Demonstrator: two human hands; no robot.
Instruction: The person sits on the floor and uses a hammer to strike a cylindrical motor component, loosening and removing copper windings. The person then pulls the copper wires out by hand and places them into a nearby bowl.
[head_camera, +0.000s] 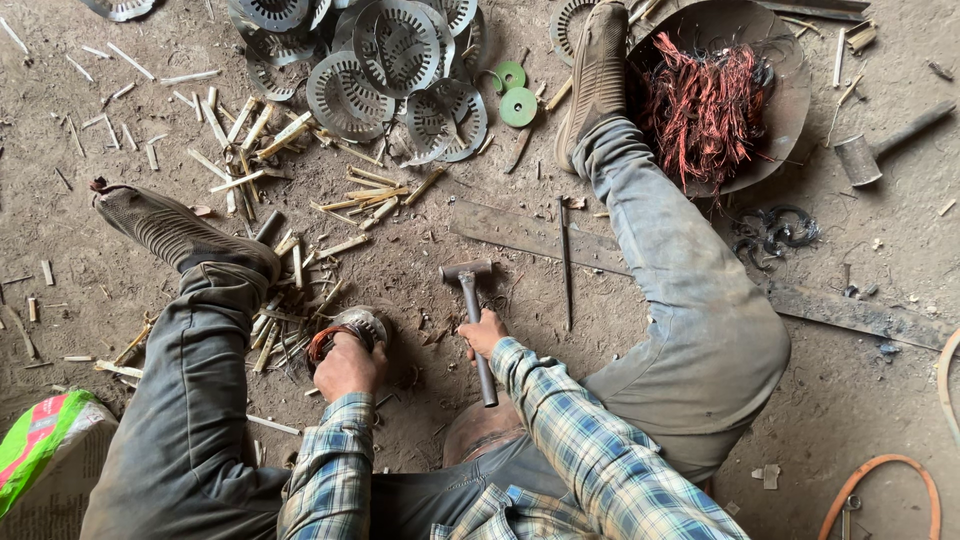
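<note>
I sit on a dirt floor with my legs spread. My left hand grips a round metal motor part with copper winding on the ground between my legs. My right hand is closed around the handle of a metal hammer. The hammer's head points away from me and lies close to the ground. The two hands are about a hand's width apart.
Several slotted steel discs lie ahead, with two green rings beside them. A pan of red copper wire sits by my right foot. Scattered wooden sticks, flat metal bars, a second hammer and a hose surround me.
</note>
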